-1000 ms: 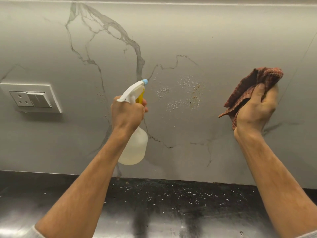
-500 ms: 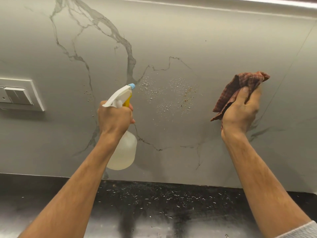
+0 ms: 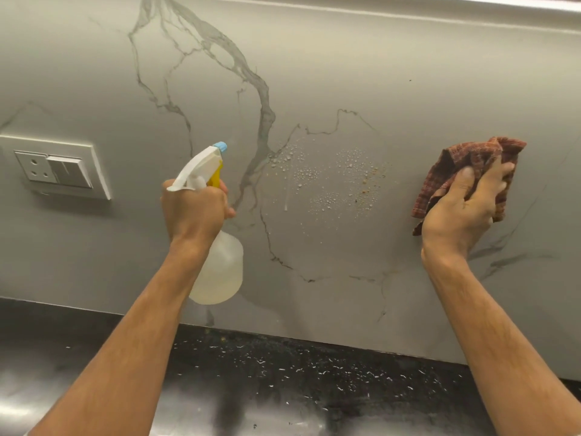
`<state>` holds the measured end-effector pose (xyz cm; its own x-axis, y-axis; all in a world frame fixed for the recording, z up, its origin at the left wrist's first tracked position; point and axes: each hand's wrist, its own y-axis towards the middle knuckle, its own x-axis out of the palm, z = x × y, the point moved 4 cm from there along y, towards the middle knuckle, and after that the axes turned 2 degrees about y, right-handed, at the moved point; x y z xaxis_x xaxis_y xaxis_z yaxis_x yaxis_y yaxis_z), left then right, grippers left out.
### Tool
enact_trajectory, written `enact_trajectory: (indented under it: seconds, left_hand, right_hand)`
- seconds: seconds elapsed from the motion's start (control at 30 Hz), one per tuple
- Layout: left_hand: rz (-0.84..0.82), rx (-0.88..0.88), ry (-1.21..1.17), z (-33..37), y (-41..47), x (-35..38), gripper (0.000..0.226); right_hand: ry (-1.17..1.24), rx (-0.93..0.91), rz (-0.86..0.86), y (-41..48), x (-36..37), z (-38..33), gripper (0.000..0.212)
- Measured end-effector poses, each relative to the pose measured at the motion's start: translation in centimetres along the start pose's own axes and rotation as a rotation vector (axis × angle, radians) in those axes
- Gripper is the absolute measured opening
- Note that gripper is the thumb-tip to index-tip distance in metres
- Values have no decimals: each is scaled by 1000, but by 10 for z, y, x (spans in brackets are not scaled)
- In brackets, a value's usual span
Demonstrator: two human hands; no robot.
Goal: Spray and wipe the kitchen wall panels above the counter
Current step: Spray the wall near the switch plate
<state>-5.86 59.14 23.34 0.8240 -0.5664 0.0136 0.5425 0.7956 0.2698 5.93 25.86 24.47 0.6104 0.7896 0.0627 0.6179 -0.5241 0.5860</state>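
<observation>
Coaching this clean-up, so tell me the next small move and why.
Probably wipe: sweep the cloth in the right hand leftward across the droplets. The wall there is already wet, brown specks sit among the drops, and one drip trails downward.

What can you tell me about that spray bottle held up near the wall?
The translucent white plastic spray bottle has a rounded body, seemingly holding pale liquid, a white spray head, a yellow trigger and a light blue nozzle tip. The left hand grips its neck, fingers curled round the trigger. It is held slightly tilted, nozzle aimed at the grey marble-look wall panel, left of the beaded droplets.
</observation>
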Motion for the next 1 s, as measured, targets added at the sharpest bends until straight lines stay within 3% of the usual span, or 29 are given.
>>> enact_trajectory:
  seconds: [0.07,0.17,0.3,0.5,0.7,1.0]
  left_hand:
    - [88,-2,13,8,14,-13,32]
    - [10,51,-71,21,29,-23,31]
    - [-36,54,19,22,53,-33,50]
    - [-59,16,28,-9,48,-38,23]
    - [12,-103,143,-59,41,-51,21]
    - [-155,-107,203,-93,24,-54,30]
  right_hand:
    - [-2,0,12,0,2,-1,55]
    - [-18,5,38,0,5,-1,54]
    - [-7,21,90,-1,8,-4,57]
    - [15,12,130,-1,12,-8,59]
    - [24,11,130,-3,16,-10,62]
    - [36,19,125,-1,17,-7,58]
